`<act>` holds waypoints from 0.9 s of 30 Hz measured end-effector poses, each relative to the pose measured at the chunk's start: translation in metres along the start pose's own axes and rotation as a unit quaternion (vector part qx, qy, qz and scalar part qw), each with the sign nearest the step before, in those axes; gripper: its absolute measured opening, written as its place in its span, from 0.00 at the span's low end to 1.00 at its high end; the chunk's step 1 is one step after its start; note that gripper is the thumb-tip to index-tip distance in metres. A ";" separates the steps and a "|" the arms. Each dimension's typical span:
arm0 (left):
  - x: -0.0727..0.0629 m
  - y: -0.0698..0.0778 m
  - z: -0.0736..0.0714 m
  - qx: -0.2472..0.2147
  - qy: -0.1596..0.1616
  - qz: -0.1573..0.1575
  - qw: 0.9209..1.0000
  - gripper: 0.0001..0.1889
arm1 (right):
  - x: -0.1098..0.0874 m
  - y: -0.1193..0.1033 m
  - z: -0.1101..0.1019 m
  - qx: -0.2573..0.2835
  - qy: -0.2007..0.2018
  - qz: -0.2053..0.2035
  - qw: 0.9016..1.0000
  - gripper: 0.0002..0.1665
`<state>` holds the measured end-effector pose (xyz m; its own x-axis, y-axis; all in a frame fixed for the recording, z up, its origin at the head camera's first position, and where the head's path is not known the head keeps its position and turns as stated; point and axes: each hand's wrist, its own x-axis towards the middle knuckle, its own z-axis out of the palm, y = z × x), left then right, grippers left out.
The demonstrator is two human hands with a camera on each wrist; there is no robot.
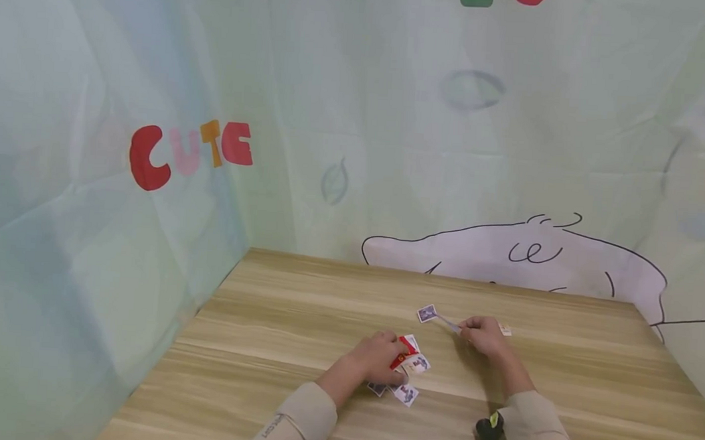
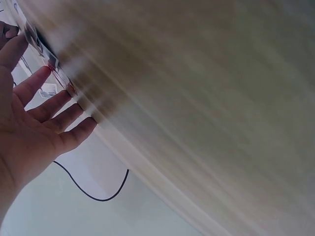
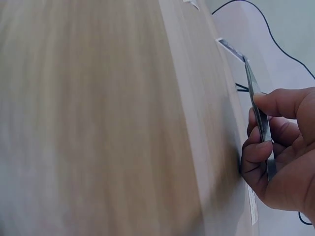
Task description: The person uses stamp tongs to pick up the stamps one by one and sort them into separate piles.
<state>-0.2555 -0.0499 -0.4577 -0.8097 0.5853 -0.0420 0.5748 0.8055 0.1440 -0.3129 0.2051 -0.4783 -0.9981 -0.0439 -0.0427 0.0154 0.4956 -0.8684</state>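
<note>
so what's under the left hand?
Under the left hand: a red printed piece and small picture cards, partly jutting out past it. Their covered parts can't be seen.

A wood-grain table (image 1: pixel 252 308) stands before a creased pale green backdrop (image 1: pixel 359 101); coloured letters (image 1: pixel 195 148) spell CUTE at left; a black-outlined pale cartoon figure (image 1: pixel 482 253) shows beyond the far edge

Taking the cards (image 1: pixel 419 364) under the left hand (image 1: pixel 377 357) as our clock centre in the head view, we find a bare approach over the table (image 1: pixel 299 330) from 9 to 11 o'clock. A lone card (image 1: pixel 427 313) and the tweezers (image 3: pixel 261 118) block us at 1, the right hand (image 1: pixel 484 334) past 2, a black object (image 1: pixel 488 430) at 4, the left sleeve (image 1: pixel 311 416) at 8; 5 leaves us a lane.
</note>
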 end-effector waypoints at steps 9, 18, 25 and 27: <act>0.001 -0.002 0.002 -0.010 0.000 -0.001 1.000 0.26 | 0.000 -0.005 0.005 -0.021 0.011 -0.008 1.000 0.08; 0.001 -0.004 0.002 -0.014 -0.004 -0.002 1.000 0.26 | 0.001 -0.006 0.009 -0.022 0.023 -0.019 0.999 0.06; 0.001 -0.004 0.001 -0.023 -0.008 -0.003 1.000 0.26 | -0.001 -0.008 0.006 -0.046 0.021 -0.009 0.999 0.07; 0.001 -0.004 0.001 -0.027 -0.009 -0.003 1.000 0.26 | -0.002 -0.009 0.004 -0.053 0.024 -0.006 0.998 0.08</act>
<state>-0.2580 -0.0522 -0.4590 -0.8108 0.5823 -0.0602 0.5623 0.8033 0.1965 -0.3105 0.1971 -0.4729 -0.9999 -0.0095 -0.0075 0.0006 0.5843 -0.8116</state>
